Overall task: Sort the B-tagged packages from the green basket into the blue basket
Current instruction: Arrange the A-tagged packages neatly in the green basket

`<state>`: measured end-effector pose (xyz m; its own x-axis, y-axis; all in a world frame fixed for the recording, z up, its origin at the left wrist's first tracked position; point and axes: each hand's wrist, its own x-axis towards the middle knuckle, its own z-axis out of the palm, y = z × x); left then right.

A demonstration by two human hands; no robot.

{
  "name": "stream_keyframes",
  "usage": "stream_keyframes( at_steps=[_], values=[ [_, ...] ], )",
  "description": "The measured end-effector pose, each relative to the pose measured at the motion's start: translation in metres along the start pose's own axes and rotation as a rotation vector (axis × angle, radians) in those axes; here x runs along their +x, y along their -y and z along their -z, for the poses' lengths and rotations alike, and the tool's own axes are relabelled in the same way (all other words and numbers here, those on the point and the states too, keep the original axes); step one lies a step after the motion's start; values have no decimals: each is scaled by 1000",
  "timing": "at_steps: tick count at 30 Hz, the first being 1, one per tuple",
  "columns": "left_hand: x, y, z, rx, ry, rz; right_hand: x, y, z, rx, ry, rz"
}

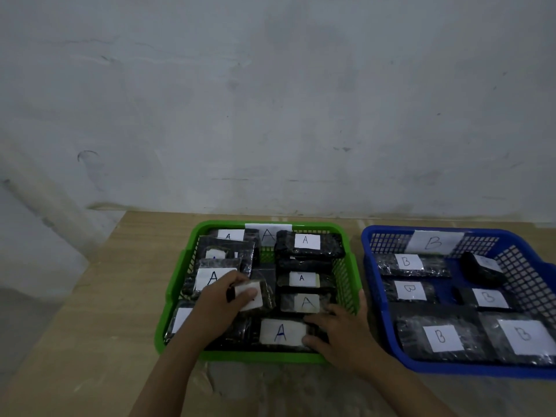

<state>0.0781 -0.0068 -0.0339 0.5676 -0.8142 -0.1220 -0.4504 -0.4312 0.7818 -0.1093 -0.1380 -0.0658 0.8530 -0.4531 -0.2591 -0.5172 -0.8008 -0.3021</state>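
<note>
The green basket (177, 281), tagged A on its far rim, holds several black wrapped packages with white labels; every label I can read says A. My left hand (221, 305) is inside it, fingers closed on a small black package (255, 296) whose white label is partly covered, so its letter is unreadable. My right hand (340, 335) rests in the basket's near right corner, fingers on the end of a package labelled A (281, 332). The blue basket (388, 341) to the right, tagged B, holds several black packages labelled B.
Both baskets sit side by side on a light wooden table (99, 311) against a grey-white wall (270, 100). The table's left edge runs diagonally at the far left. A crinkled clear plastic sheet (264, 389) lies on the table in front of the green basket.
</note>
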Motion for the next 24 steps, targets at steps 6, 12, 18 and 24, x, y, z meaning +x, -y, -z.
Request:
stream_keyframes(
  at_steps=[6, 12, 18, 24],
  values=[
    [-3, -2, 0, -38, -91, -9, -2, 10, 4, 61, 34, -39],
    [-2, -2, 2, -85, -140, 0, 3, 11, 5, 14, 83, -47],
    [-1, 0, 1, -84, -164, -1, 7, 13, 11, 75, 142, -72],
    [1, 1, 12, -84, -304, 8, 11, 7, 5, 53, 147, -18]
  ],
)
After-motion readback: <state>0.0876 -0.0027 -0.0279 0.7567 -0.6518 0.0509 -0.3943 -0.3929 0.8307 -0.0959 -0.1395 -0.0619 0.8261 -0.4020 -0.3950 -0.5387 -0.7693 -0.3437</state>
